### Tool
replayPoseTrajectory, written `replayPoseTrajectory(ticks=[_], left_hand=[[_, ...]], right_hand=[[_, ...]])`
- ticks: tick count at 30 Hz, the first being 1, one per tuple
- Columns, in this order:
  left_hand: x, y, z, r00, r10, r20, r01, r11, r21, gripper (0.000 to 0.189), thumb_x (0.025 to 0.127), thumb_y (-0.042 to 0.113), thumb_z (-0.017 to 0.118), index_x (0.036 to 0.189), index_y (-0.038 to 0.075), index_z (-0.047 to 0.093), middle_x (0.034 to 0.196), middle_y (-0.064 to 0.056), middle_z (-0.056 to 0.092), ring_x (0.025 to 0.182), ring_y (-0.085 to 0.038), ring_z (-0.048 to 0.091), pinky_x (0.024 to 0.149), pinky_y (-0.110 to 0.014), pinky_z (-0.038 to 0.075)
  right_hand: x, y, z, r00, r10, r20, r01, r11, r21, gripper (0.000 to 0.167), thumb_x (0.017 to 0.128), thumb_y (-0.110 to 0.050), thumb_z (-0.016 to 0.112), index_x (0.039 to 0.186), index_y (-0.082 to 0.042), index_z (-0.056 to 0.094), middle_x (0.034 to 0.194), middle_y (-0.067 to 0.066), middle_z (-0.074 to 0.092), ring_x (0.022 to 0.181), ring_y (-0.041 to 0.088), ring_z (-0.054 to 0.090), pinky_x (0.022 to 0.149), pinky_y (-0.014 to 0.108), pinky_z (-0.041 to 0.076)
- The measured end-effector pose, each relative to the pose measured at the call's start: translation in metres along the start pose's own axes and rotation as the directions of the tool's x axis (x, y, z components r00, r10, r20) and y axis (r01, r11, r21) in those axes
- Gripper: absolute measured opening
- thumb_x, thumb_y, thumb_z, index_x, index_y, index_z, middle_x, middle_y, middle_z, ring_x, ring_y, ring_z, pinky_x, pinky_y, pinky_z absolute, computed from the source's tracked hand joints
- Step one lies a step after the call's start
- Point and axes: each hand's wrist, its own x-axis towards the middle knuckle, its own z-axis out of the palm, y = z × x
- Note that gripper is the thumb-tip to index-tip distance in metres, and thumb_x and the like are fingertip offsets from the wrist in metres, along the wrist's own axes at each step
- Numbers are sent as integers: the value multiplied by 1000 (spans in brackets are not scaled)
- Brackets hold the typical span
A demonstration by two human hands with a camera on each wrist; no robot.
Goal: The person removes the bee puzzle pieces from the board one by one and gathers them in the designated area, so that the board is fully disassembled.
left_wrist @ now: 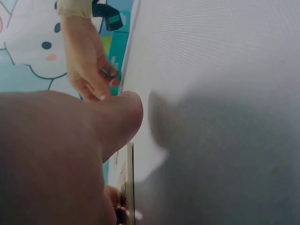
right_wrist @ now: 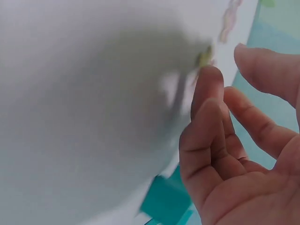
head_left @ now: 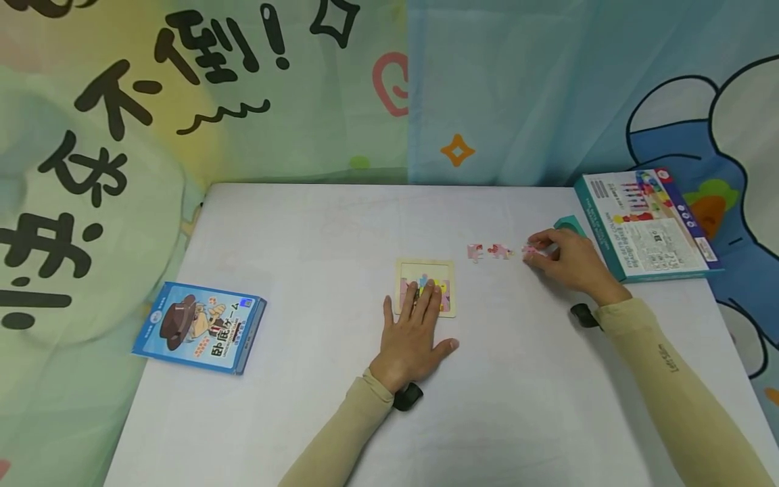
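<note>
Lying at fingertips of right hand [head_left: 569,265], thumb and fingers apart, pink puzzle piece [head_left: 532,250] was to far right of puzzle board [head_left: 426,264]; left hand [head_left: 409,343], farther off, rested straight-fingered on board.

Puzzle board [head_left: 424,266] partly out of sight beneath the left hand [head_left: 410,338], yellowish piece [right_wrist: 205,57] blurry in right-wrist view

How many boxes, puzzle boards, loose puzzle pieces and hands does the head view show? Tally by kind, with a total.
Boxes: 2 (blue box, white-and-teal box; unclear teal thing behind the right hand left out)
Puzzle boards: 1
Loose puzzle pieces: 3 visible, one at the right fingertips
Hands: 2 (left hand, right hand)
Total: 8
</note>
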Motion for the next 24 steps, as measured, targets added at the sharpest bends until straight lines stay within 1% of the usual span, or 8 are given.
replayPoseTrajectory(ticks=[4,8,11,13,16,21,24], left_hand=[[-1,0,-1,1000,-3,7,3,1000,5,88,106,61,50,172,15,13,181,0,3,168,-27,-2,129,-69,7],[0,0,1,1000,-7,-7,6,1000,-10,88,106,60,51,172,14,15,181,-1,3,168,-23,-6,129,-67,4],[0,2,2,1000,-14,-7,14,1000,-16,90,107,60,50,172,12,12,181,-3,0,167,-22,-7,130,-65,3],[0,4,2,1000,-17,-11,17,1000,-5,91,106,60,50,172,10,11,181,-5,-1,168,-21,-4,130,-65,6],[-1,7,2,1000,-20,2,20,1000,4,93,106,61,50,171,9,8,180,-6,-4,168,-21,-2,130,-65,8],[0,5,0,999,-8,33,7,1000,4,95,106,63,48,171,8,6,180,-7,-5,168,-23,-1,130,-66,6],[-1,5,-2,999,-2,41,3,1000,-11,96,105,65,50,171,8,9,180,-8,-4,168,-24,-1,130,-67,6]], right_hand=[[1,-15,2,997,-72,-35,72,997,6,34,100,-22,74,126,-1,71,105,17,67,86,28,63,69,28,48],[6,-36,7,991,-126,-43,126,992,9,31,99,-21,75,123,-1,73,101,16,66,81,25,61,67,28,47],[10,-53,12,988,-152,-20,152,988,19,29,100,-21,75,122,-2,74,101,16,68,80,25,62,68,32,49],[15,-62,16,986,-165,6,165,986,27,28,100,-20,74,121,-2,74,101,16,69,80,25,63,69,34,50],[22,-73,23,983,-182,37,181,983,29,27,100,-19,74,121,-2,74,100,14,69,83,26,64,73,37,51],[34,-88,35,971,-229,63,228,973,30,26,99,-18,75,119,-2,74,98,13,70,81,24,64,73,35,51],[41,-96,42,963,-259,75,257,965,44,25,99,-17,75,118,-2,74,97,13,70,79,22,64,71,33,52]])
